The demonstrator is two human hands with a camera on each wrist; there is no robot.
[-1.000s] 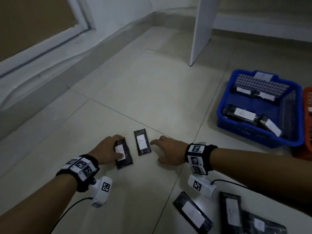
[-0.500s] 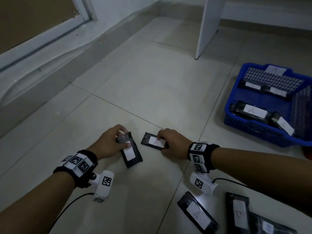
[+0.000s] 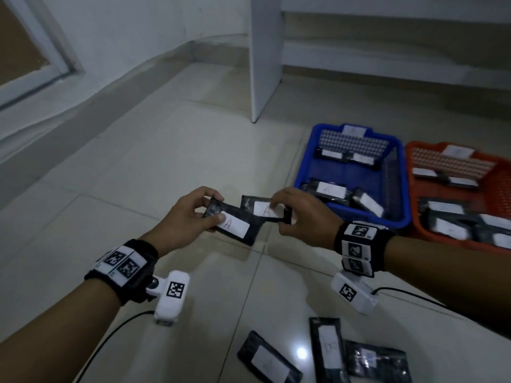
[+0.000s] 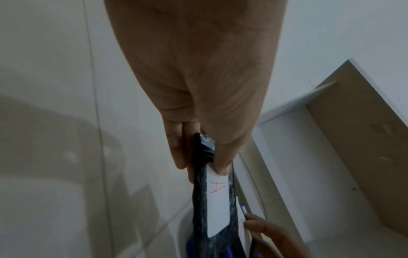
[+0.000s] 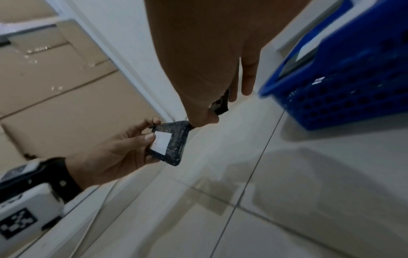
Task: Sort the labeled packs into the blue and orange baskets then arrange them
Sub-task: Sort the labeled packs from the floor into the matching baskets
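Observation:
My left hand (image 3: 193, 217) pinches one end of a black pack (image 3: 235, 226) with a white label marked A, held above the floor; the same pack (image 4: 217, 200) hangs from my thumb and fingers in the left wrist view. My right hand (image 3: 298, 217) grips a second black pack (image 3: 262, 208), also labelled A, its left end overlapping the first. The blue basket (image 3: 398, 161) stands just right of my hands with several labelled packs inside. The orange basket (image 3: 497, 194) beside it also holds several packs.
Three more black packs (image 3: 326, 352) lie on the tiled floor near the bottom edge. A white upright panel (image 3: 264, 56) stands behind the baskets, and a wall with a skirting runs along the left. Wrist camera cables trail under both forearms.
Both hands have lifted their packs off the floor and brought them together, moving right toward the blue basket. The view has swung right, bringing the orange basket into sight.

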